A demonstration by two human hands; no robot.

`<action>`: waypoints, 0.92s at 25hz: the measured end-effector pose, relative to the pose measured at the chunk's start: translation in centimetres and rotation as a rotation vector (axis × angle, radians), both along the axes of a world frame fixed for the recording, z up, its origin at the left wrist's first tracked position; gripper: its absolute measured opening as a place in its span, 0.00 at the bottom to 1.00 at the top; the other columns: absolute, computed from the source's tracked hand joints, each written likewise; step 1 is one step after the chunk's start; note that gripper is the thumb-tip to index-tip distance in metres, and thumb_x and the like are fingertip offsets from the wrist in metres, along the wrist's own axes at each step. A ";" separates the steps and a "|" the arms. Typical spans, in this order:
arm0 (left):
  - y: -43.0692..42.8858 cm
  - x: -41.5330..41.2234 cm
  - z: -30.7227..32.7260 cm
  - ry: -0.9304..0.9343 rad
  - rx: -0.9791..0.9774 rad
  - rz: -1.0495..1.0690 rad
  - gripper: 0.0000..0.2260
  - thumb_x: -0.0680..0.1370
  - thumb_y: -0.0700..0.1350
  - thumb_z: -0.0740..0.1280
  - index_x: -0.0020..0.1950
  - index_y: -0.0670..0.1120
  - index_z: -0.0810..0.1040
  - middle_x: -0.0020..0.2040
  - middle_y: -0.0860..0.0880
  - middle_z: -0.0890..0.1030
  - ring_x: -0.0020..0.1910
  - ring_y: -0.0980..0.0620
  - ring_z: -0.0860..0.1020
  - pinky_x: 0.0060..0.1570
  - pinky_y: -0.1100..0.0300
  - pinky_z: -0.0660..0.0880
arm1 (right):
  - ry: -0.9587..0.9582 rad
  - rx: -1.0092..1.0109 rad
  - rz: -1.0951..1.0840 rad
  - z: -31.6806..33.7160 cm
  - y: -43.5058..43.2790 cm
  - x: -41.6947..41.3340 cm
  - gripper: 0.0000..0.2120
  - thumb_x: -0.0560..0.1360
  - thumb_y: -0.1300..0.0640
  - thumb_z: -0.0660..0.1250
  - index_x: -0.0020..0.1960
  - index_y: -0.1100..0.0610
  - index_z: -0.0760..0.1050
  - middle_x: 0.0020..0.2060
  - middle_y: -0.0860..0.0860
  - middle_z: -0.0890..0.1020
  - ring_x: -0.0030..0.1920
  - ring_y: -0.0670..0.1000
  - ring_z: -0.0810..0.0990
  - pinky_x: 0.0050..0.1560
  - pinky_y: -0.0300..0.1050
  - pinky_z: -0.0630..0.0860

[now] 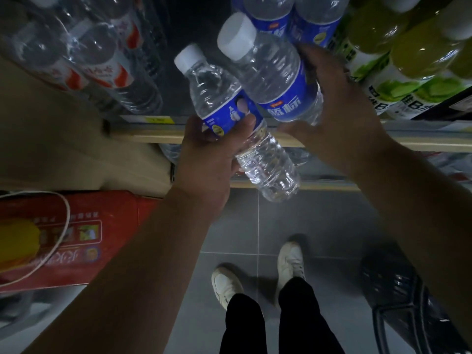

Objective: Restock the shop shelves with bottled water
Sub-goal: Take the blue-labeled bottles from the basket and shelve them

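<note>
We stand at the shelf (143, 135) with a water bottle in each of our hands. Our left hand (209, 159) is wrapped round the first bottle (212, 93) at its blue label. This bottle leans, with its white cap pointing up at the shelf and its bottom hanging out over the floor (255, 226). Our right hand (342, 111) is curled round the second bottle (270, 72) and holds it higher up, closer to the shelf. The two bottles are side by side, and we cannot tell if they touch. At the back of the shelf stand more blue bottles (270, 16) of the same kind. The red-label bottles (89, 60) are on the left and the green drinks (408, 60) are on the right, very near our right hand. Between them is a dark gap (176, 26). We think we are at the step of putting these two bottles away, and neither one stands on the shelf yet. Next, we think, the second bottle should go into the gap, be turned straight up, be set down in front of the blue bottles, and be let go. Then the first bottle can follow. We must go slowly so we do not bump the green drinks. A dark basket (393, 290) sits on the floor, and we cannot see what is in it.
</note>
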State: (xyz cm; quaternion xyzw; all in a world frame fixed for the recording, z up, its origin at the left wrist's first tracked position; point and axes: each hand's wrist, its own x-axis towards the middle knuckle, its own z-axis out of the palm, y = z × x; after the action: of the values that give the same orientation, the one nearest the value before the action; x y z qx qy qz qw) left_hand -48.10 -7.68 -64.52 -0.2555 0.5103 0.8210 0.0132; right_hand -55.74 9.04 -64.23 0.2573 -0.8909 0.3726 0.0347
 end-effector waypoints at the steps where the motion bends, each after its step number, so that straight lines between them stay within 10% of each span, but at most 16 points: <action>1: 0.0 -0.1 0.1 0.015 -0.001 0.013 0.23 0.71 0.37 0.73 0.64 0.44 0.73 0.53 0.46 0.83 0.52 0.44 0.83 0.51 0.46 0.80 | 0.069 -0.011 -0.028 -0.4 -0.2 -0.1 0.38 0.69 0.57 0.76 0.73 0.63 0.63 0.67 0.58 0.72 0.63 0.54 0.76 0.60 0.44 0.75; 7: -0.3 -0.8 0.3 0.057 -0.055 0.103 0.24 0.71 0.35 0.72 0.65 0.42 0.71 0.58 0.41 0.81 0.60 0.37 0.79 0.55 0.39 0.77 | 0.133 -0.216 -0.268 -2.7 -1.2 -1.4 0.39 0.69 0.56 0.75 0.71 0.69 0.60 0.66 0.60 0.74 0.64 0.59 0.75 0.60 0.55 0.76; 17: 0.1 -2.6 1.9 0.136 -0.218 0.223 0.24 0.74 0.37 0.72 0.65 0.49 0.67 0.55 0.58 0.78 0.53 0.57 0.80 0.52 0.38 0.79 | -0.088 -0.296 -0.465 -4.0 -0.9 -2.5 0.42 0.68 0.57 0.76 0.74 0.63 0.56 0.67 0.53 0.74 0.65 0.49 0.75 0.62 0.36 0.73; 23: 0.7 -5.8 0.4 0.339 -0.394 0.136 0.31 0.67 0.38 0.74 0.65 0.40 0.64 0.62 0.41 0.76 0.60 0.44 0.79 0.59 0.41 0.77 | -0.100 -0.369 -0.476 -4.3 -0.7 -2.5 0.39 0.67 0.54 0.77 0.70 0.62 0.62 0.62 0.47 0.75 0.62 0.44 0.75 0.61 0.38 0.75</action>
State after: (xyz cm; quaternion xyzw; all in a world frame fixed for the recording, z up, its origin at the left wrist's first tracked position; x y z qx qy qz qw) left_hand -53.90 -7.03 -64.09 -0.1456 0.6368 0.7360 -0.1779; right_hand -58.27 8.39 -68.54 0.0119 -0.8441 0.5217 0.1233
